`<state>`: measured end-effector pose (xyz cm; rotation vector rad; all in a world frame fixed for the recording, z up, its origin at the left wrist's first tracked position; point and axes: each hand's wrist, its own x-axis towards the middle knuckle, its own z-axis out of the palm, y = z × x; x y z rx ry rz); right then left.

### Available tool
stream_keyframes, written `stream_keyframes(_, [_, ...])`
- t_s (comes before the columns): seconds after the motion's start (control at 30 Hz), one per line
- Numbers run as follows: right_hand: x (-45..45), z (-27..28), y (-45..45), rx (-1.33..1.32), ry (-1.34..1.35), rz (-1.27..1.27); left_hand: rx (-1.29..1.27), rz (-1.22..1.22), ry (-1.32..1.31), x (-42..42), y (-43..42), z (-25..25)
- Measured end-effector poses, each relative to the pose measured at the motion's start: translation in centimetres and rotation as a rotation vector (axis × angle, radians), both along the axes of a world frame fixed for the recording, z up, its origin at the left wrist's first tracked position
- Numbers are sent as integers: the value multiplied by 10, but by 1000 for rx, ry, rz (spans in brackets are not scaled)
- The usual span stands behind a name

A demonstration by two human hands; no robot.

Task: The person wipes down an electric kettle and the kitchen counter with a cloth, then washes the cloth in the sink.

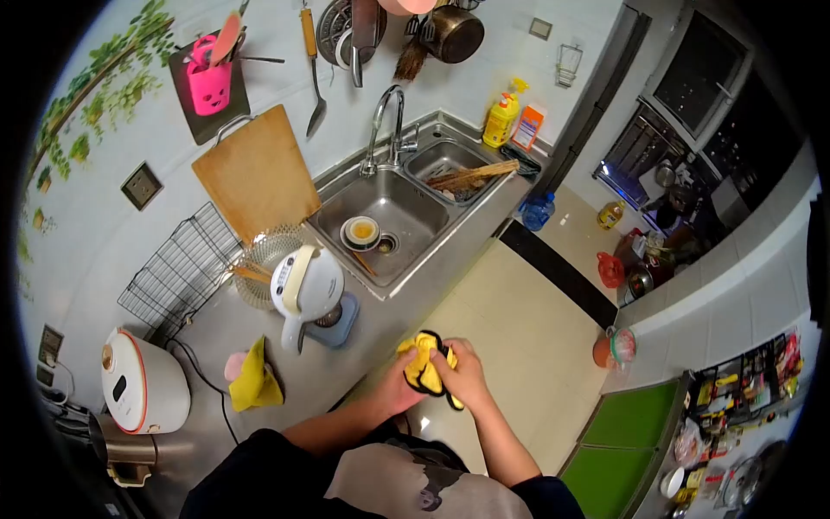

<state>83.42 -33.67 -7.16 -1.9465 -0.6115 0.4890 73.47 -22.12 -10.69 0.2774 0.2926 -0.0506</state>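
Observation:
Both my hands are in front of my body, over the floor just off the counter's edge. Between them is a crumpled yellow cloth with black edging (425, 356). My left hand (399, 387) is closed on its left side, while my right hand (463, 374) grips its right side, fingers bent over the fabric. Part of the cloth hangs below my right hand. Nearest on the counter are a white kettle-like appliance (313, 281) on a blue-grey base and a yellow-green cloth (258, 381) beside a pink item (234, 366).
A double sink (380, 208) holds stacked bowls (360, 232) and, in its smaller basin, wooden sticks (471, 176). A cutting board (258, 173) leans on the wall near a wire rack (177, 268). At left stands a rice cooker (147, 381); a cord (212, 385) crosses the counter.

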Motion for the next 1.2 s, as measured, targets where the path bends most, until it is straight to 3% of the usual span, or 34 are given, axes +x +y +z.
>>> stream_keyframes(0.03, [21, 1, 11, -19, -242, 15, 0, 33, -11, 18, 8, 9])
stream_keyframes(0.1, [45, 12, 33, 0, -69, 0, -50, 70, -22, 47, 22, 6])
stream_keyframes(0.2, [92, 2, 71, 54, -250, 117, 131, 255, 52, 85, 49, 16])
stream_keyframes(0.37, [186, -35, 147, 70, -63, 477, 219, 533, 245, 130, 92, 20])
stream_keyframes(0.47, [252, -33, 211, 203, 293, 570, 139, 792, 400, 173, 119, 18])
stream_keyframes(0.57, [318, -41, 288, 213, 199, 595, 25, 1008, 544, 221, 160, -4])
stream_keyframes(0.6, [334, -47, 314, 207, 214, 634, -63, 1075, 433, 234, 176, -31])
stream_keyframes(0.7, [364, -52, 387, 296, 176, 633, -89, 1239, 477, 271, 201, -22])
stream_keyframes(0.77, [368, -51, 423, 274, 5, 664, -56, 1301, 535, 290, 214, -23])
stream_keyframes(0.9, [362, -62, 459, 275, 81, 829, -69, 1354, 639, 311, 232, -39])
stream_keyframes(0.97, [365, -58, 452, 179, 157, 869, -125, 1342, 681, 318, 246, -56])
stream_keyframes(1.0, [364, -55, 445, 233, 11, 826, -127, 1346, 691, 321, 253, -66])
stream_keyframes(1.1, [383, -34, 410, 108, -42, 886, -173, 1309, 661, 331, 261, -92])
stream_keyframes(1.13, [392, -46, 405, 216, -44, 922, -180, 1301, 666, 337, 262, -95])
stream_keyframes(1.2, [405, -48, 392, 196, 79, 958, -153, 1283, 667, 350, 266, -100])
